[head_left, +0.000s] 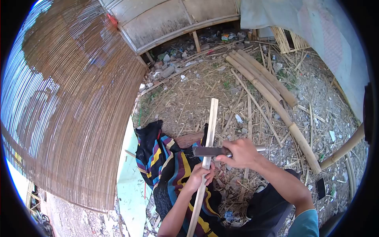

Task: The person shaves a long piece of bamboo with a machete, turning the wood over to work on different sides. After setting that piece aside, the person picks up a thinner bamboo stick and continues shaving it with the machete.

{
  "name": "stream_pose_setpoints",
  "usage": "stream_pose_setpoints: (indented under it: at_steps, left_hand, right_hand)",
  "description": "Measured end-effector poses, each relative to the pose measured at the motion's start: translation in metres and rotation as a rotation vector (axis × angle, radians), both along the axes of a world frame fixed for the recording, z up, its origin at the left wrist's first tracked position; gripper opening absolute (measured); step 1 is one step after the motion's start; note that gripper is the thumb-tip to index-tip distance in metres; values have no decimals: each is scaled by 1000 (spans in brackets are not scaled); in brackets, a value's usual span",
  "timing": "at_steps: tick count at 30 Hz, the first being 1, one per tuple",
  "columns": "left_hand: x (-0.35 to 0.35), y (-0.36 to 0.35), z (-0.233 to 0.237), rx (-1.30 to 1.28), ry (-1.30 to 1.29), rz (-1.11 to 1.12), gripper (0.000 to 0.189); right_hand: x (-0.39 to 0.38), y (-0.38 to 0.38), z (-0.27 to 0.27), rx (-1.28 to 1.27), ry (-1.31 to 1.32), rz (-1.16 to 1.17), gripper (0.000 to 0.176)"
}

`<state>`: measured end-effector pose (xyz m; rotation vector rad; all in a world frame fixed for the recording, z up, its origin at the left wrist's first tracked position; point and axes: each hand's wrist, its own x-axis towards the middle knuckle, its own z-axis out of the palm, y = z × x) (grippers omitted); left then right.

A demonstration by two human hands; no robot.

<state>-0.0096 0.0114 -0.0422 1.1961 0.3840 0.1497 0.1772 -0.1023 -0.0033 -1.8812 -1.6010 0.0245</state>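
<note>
Because the blade of the knife [204, 151] crosses the bamboo strip [212, 122] just above the left hand [196, 178], control matters more than force. A shallow, even angle to the strip would suit light strokes, since a steep one could dig into the grain. The supporting fingers are best placed well clear of the edge's path, with the strip braced firmly so that it does not roll or bend under pressure. Any stroke is safer directed away from that hand and from the dark-clothed leg [268, 209]; which way the edge faces is too small to tell.

The left fingers are closed around the strip, below the blade and well down from its upper end. The strip leans slightly, running up past them and down over the striped cloth [181, 168]; its lower end is out of view. The right hand [241, 153] has its fingers wrapped around the knife's handle, just beside the strip, with the blade reaching across to the strip's far side. A reddish block [189, 139] lies near the blade, partly behind the cloth.
</note>
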Motion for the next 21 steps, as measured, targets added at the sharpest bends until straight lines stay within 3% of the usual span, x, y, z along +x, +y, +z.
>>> stream_pose_setpoints:
  at_steps: [2,4,7,10,13,18,21]
  left_hand:
    - [-2,0,-5,32,11,20,23]
    - [-6,0,-13,94,6,53,10]
    - [-3,-5,-2,230,43,64,9]
    - [1,-11,5,211,60,80,9]
    - [3,-15,7,65,18,64,9]
    - [3,-13,-1,164,35,103,8]
    - [-1,-29,-7,314,137,40,4]
  right_hand:
    - [-15,-1,-4,-14,-136,102,62]
    - [-24,0,-8,-47,-158,121,64]
    - [-25,2,-14,-72,-160,137,67]
    - [-17,4,-9,-135,-118,22,58]
    - [-7,7,-9,-86,-129,-33,68]
    - [-5,15,-7,-77,-257,-106,66]
    - [38,39,5,-164,9,-584,68]
